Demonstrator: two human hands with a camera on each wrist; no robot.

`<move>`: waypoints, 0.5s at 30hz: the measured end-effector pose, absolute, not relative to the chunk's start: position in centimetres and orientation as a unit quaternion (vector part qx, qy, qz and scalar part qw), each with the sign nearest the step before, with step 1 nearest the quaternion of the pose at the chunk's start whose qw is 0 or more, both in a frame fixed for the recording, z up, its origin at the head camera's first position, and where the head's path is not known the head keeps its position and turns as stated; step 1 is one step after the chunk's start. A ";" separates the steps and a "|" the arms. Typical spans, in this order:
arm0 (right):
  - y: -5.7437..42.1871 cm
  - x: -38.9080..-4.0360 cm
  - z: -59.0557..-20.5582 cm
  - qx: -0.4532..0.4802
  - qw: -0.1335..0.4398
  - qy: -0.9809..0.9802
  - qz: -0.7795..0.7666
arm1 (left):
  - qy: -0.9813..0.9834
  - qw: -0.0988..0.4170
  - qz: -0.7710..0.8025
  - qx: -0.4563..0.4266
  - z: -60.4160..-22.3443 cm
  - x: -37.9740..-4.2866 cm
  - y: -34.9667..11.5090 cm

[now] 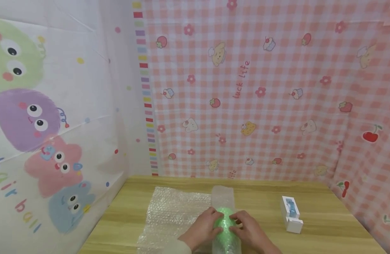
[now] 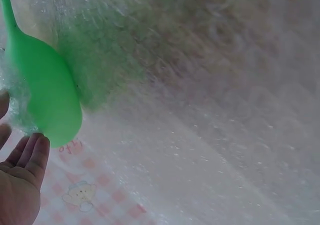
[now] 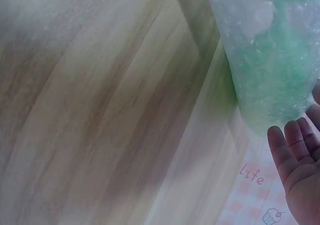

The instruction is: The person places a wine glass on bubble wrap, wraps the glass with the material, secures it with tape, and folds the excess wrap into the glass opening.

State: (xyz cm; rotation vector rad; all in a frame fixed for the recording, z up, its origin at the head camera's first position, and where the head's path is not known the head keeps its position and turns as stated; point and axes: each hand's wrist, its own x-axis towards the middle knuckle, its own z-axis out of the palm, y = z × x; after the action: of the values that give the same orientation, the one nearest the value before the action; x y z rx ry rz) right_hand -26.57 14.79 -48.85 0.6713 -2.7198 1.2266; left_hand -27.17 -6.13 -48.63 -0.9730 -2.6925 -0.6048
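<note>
A green stemmed goblet [image 1: 226, 223] lies on the bubble wrap [image 1: 172, 208], with a strip of the wrap folded over it. My left hand [image 1: 201, 227] holds its left side, thumb nearer me and fingers farther along. On the opposite side, my right hand [image 1: 249, 229] grips the covered bowl in the same way. The left wrist view shows the goblet's bare bowl and stem [image 2: 47, 85] at the wrap's open edge. In the right wrist view the wrap [image 3: 265, 60] covers the goblet, with fingertips right at the bowl's end.
To the right on the wooden table [image 1: 261, 197] stands a white tape dispenser [image 1: 291, 214] with a blue roll. The rest of the bubble wrap spreads flat to the left. A pink checked cloth [image 1: 239, 116] hangs behind, and a white printed cloth [image 1: 96, 151] on the left.
</note>
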 end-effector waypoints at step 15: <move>14.3 -26.6 -48.7 0.231 0.042 -0.901 0.365 | -0.931 0.100 -0.138 -0.323 -48.4 -27.0 -6.5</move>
State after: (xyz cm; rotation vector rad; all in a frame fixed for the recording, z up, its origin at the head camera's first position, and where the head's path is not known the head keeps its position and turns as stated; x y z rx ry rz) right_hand -26.57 14.26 -48.73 0.7074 -2.7565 1.1184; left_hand -27.04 -6.46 -48.43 -0.9561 -2.7513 -0.4079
